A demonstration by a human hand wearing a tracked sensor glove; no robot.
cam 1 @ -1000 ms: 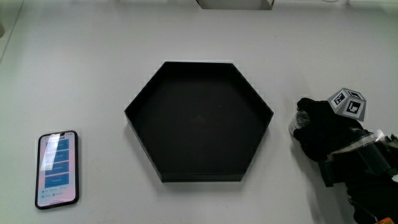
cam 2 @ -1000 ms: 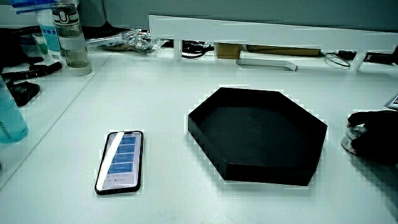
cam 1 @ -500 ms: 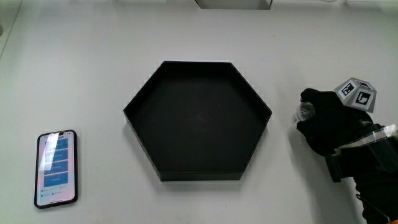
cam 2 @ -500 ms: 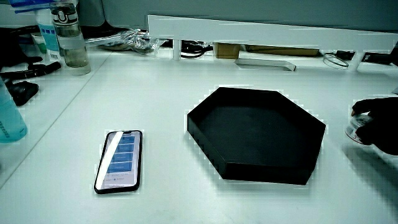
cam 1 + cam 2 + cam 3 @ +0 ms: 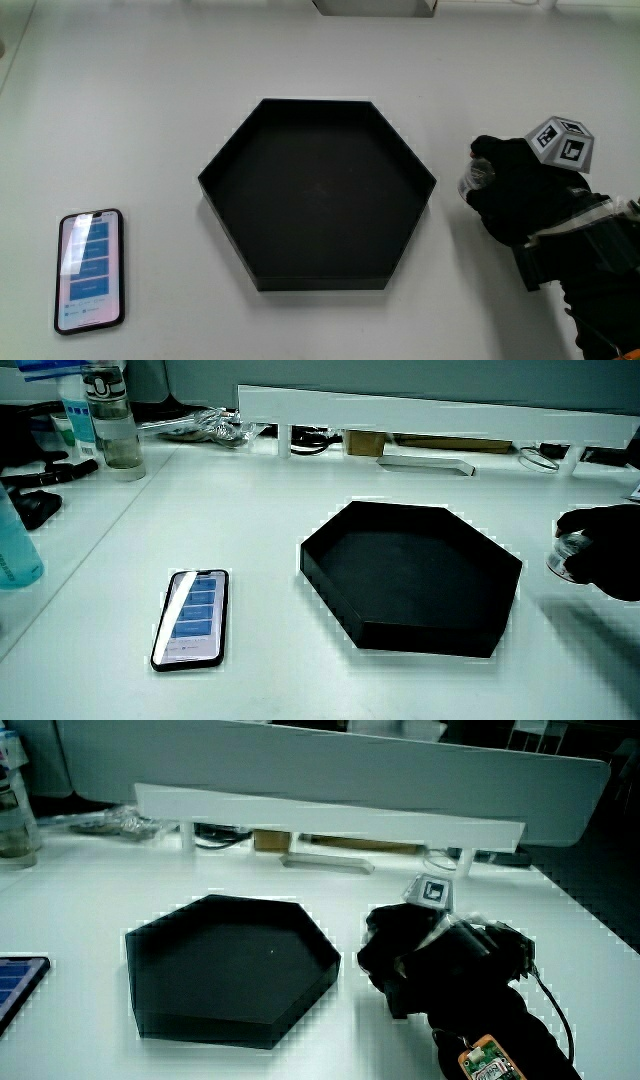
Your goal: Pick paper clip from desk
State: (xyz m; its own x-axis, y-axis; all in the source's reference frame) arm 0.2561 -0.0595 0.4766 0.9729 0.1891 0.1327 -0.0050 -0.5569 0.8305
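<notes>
Fingers of the hand point(image 5: 520, 195) were curled around a small clear, glassy thing point(image 5: 478, 176), just beside the black hexagonal tray point(image 5: 318, 194) on the white counter point(image 5: 150, 120); whether that thing was the paper clip, I could not tell, and no clip showed plainly anywhere else on the counter; the patterned cube point(image 5: 560, 146) sat on the back of the hands' glove; the forearm point(image 5: 600, 290) reached toward the person from there. In a side view the hand point(image 5: 605, 550) gripped the clear thing point(image 5: 566, 554) close above the counter, near the tray point(image 5: 412, 578); in a side view the hand point(image 5: 410, 955) sat just beside the tray point(image 5: 225, 965), with the cube point(image 5: 431, 890) on top. A phone point(image 5: 90, 270) with a lit screen lay flat on the counter, well apart from the tray and nearer to the person than the tray's middle; a clear bottle point(image 5: 108, 420) stood near the low partition point(image 5: 420, 410).
</notes>
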